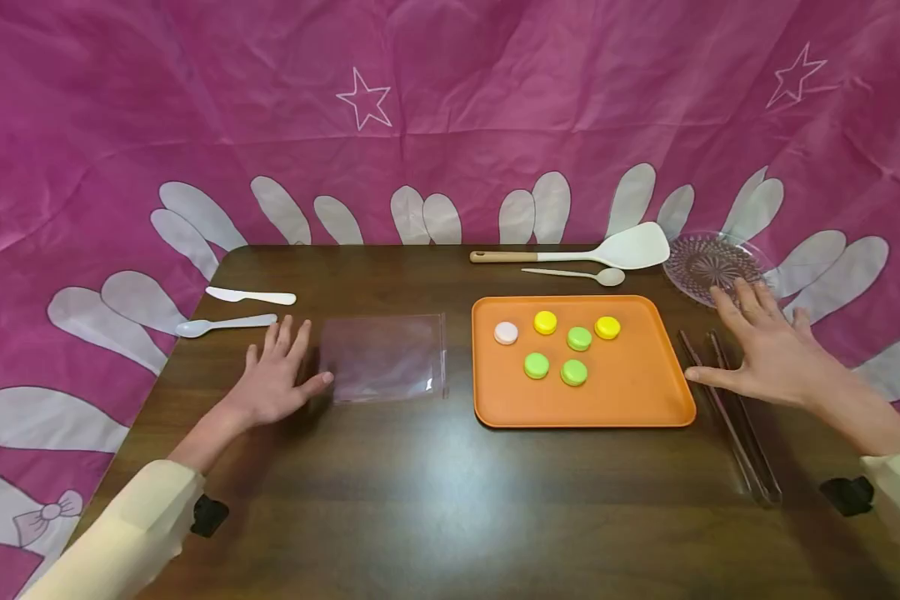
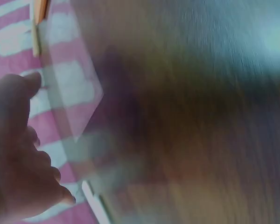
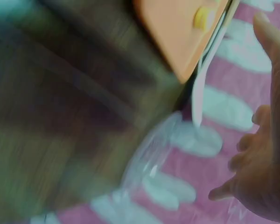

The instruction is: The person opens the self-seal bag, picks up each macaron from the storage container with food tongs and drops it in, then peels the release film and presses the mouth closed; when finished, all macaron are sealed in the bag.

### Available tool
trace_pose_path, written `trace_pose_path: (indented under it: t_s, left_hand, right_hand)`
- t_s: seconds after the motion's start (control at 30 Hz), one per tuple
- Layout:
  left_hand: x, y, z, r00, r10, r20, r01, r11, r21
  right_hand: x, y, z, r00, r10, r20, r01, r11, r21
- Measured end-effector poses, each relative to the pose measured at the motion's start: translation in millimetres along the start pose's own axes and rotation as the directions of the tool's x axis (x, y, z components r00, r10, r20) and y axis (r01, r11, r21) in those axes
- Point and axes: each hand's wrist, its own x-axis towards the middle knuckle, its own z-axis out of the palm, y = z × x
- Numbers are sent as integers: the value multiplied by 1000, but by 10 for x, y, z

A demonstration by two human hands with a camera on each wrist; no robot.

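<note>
My left hand (image 1: 276,385), fingers spread and holding nothing, is over the table beside a clear zip bag (image 1: 384,358). A white spoon (image 1: 227,325) and a white knife (image 1: 251,296) lie just beyond its fingertips. My right hand (image 1: 768,354) is also spread and holds nothing. It overlaps the upper part of the tongs (image 1: 746,442) in the head view, with a clear patterned plate (image 1: 708,268) beyond its fingers. To its left lies an orange tray (image 1: 630,396) bearing several macarons: yellow ones (image 1: 545,322), green ones (image 1: 573,372) and a pale pink one (image 1: 506,333).
Behind the tray lie a white spatula (image 1: 630,247) with a wooden handle and a small cream spoon (image 1: 609,277). A pink curtain (image 1: 450,100) with white shapes hangs along the far edge of the brown wooden table (image 1: 390,492).
</note>
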Motion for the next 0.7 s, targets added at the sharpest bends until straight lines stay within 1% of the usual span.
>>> trace_pose_path:
  t_s: [0.07,0.17,0.23,0.3,0.4,0.47,0.57,0.7]
  left_hand:
    - [86,46,92,999,42,0,-42,999,-27]
    - [221,102,206,997,81,-4,-81,995,-59]
    - [299,102,276,996,90,-4,-90,993,-80]
    - [358,89,339,995,97,-7,-98,990,-100]
    - [432,84,407,994,107,-12,-108,987,-117]
    - [475,97,439,993,120,-17,-121,986,-118]
    - [532,124,468,990,142,-20,-144,983,-111]
    - [581,128,475,988,151,3,-151,985,-83]
  right_hand:
    - [92,-159,25,999,-41,-10,41,999,5]
    - [285,-501,106,991,-130,-28,131,991,13]
    - [450,-787,188,980,-195,-39,197,980,28]
    - [633,-1092,281,964,-264,-35,265,963,42]
    - [898,-1543,407,938,-346,-1,345,936,75]
    - [1051,-1804,482,921,-387,39,383,921,74]
    - [1240,-2131,597,905,-414,102,411,910,50]
    - [1434,-2470,750,884,-431,179,435,900,16]
